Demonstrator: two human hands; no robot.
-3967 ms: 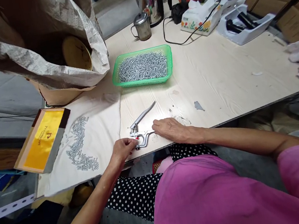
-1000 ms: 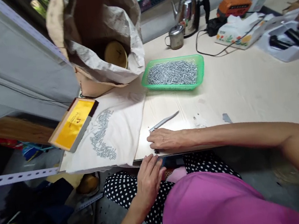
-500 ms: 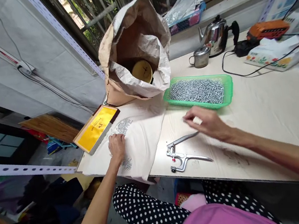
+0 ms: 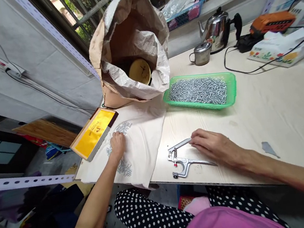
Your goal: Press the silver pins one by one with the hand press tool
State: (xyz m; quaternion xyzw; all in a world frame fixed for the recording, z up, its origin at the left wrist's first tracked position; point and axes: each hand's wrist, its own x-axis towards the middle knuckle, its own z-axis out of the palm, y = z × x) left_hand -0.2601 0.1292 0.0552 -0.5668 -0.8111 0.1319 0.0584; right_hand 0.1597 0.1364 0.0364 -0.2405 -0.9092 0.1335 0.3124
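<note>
Two hands are in my view. Nearest me, the snap pliers (image 4: 183, 159) lie flat by the bench (image 4: 267, 112) edge, handles spread. My right hand (image 4: 215, 145) rests its fingers, stretched and unclenched, on the upper handle's tip. I judge the tool stiff, fairly heavy steel, smooth enough to slip; both handles well back from the head look the place to grip. My left hand (image 4: 117, 143) sits farther out on the white cloth (image 4: 146, 137), fingers curled down onto the loose metal pins (image 4: 124, 167); whether they pinch one I cannot tell. The pins look light, hard and prone to roll. Beyond are the yellow box (image 4: 94, 132), green tray (image 4: 232, 85) and paper sack (image 4: 131, 30).
</note>
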